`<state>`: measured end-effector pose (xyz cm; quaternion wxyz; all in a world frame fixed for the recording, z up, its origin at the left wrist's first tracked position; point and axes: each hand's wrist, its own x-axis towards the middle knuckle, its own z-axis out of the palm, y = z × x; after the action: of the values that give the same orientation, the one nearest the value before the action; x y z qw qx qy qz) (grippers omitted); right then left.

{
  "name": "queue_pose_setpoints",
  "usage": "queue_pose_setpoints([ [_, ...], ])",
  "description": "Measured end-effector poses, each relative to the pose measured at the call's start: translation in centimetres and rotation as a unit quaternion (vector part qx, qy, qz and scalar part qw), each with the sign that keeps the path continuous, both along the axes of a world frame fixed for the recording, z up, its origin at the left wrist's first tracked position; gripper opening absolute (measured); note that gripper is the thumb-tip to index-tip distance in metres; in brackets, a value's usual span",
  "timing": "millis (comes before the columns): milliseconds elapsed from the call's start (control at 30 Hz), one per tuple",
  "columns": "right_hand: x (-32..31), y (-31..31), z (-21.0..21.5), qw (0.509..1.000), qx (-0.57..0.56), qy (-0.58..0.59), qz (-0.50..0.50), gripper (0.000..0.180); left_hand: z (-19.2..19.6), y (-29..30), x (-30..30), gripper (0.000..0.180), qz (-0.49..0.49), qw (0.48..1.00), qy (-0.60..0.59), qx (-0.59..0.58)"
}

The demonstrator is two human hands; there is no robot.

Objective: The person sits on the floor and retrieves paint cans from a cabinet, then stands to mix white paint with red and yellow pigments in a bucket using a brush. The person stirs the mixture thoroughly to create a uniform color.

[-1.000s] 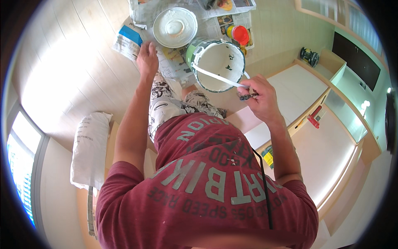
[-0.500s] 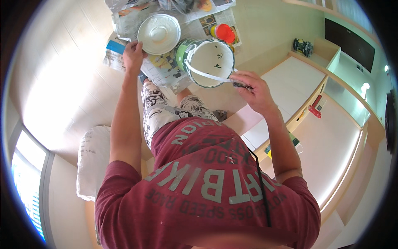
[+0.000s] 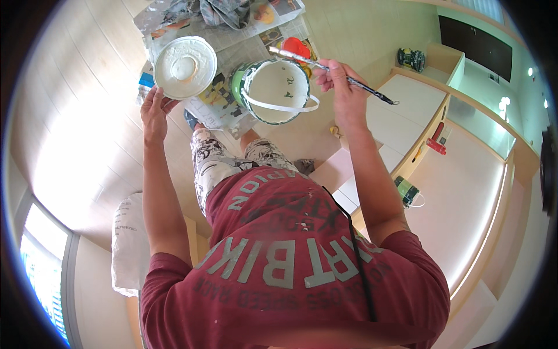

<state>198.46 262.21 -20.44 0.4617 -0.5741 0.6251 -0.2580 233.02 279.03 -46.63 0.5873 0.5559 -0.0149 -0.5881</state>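
My left hand (image 3: 154, 119) pinches the near left rim of a round white bucket lid (image 3: 200, 57), whose face is coated with pale paint and has a raised ring in the middle. In my right hand (image 3: 347, 96) is a long, thin paintbrush (image 3: 317, 65), gripped partway along its paint-spotted dark handle. Its bristle end points left, above a red-topped container (image 3: 297, 46). Between my hands stands a green and white paint bucket (image 3: 238, 87), uncovered, pale inside with dark marks. Its white strap handle (image 3: 279, 107) hangs over the near side, apart from my right hand.
Newspaper sheets (image 3: 235, 41) lie beneath the bucket, with a crumpled grey cloth (image 3: 229, 13) at the far end. To the right are a white-topped cabinet (image 3: 398, 102), a red tool (image 3: 437, 139) and a green pail (image 3: 407, 191). A white wrapped bundle (image 3: 129, 244) stands at left.
My right hand has left the bucket's strap handle and raised the brush, which now shows full length. The strap has dropped to the near side. My left hand, at the lid, has the lid lifted and tilted.
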Motion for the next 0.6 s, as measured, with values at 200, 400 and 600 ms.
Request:
queue_pose_setpoints([
  [200, 0.2, 1.3, -1.0, 0.999, 0.014, 0.023, 0.03, 0.036, 1.0, 1.4, 0.4, 0.033, -0.013, 1.0, 0.002, -0.013],
  [400, 1.8, 2.8, -0.6, 0.997, -0.001, 0.045, 0.055, 0.033, 2.3, 2.0, -0.6, 0.034, -0.036, 0.999, 0.006, -0.008],
  [600, 3.1, 4.5, -0.2, 0.997, 0.032, 0.037, 0.056, 0.036, 4.4, 3.1, -2.0, 0.035, -0.062, 0.998, 0.016, -0.002],
])
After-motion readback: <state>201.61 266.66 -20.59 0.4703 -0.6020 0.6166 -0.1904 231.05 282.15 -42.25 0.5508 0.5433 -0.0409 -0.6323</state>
